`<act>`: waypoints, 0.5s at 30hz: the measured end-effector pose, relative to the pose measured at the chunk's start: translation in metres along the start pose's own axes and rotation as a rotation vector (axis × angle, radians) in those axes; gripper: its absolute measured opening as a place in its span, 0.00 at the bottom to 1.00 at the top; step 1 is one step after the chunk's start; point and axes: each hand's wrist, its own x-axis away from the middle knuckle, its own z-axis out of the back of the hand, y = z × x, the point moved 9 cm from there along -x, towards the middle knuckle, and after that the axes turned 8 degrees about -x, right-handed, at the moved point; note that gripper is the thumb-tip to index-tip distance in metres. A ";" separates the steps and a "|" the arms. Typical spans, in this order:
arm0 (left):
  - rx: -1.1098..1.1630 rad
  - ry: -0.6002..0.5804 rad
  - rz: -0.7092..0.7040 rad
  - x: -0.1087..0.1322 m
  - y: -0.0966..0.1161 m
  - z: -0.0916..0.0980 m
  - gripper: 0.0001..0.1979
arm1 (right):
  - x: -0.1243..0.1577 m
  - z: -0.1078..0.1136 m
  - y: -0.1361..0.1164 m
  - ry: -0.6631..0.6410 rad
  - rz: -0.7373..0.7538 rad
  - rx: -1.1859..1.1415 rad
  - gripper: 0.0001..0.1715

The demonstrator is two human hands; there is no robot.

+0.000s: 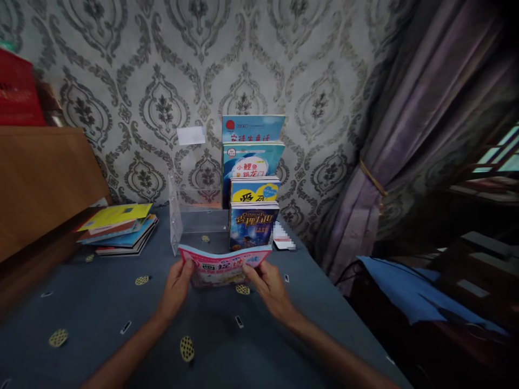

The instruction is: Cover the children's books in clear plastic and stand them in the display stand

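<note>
Both my hands hold a pink-edged booklet [221, 267] upright in front of a clear acrylic tiered book stand [190, 219]. My left hand [177, 283] grips its left edge and my right hand [267, 283] grips its right edge, fingers closed on it. The stand's right half holds several children's books [251, 183] stepped one behind another. Its left half shows only clear plastic. The booklet's lower edge is near the blue patterned tablecloth [121, 302].
A loose pile of thin books [119, 227] lies at the back left of the table. A wooden panel [40, 178] rises on the left, patterned wallpaper behind. A purple curtain [405, 151] and blue cloth [405, 292] are to the right, past the table's edge.
</note>
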 end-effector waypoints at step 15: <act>0.187 -0.062 -0.108 -0.046 -0.002 -0.025 0.29 | -0.031 -0.040 0.024 0.067 0.089 -0.018 0.19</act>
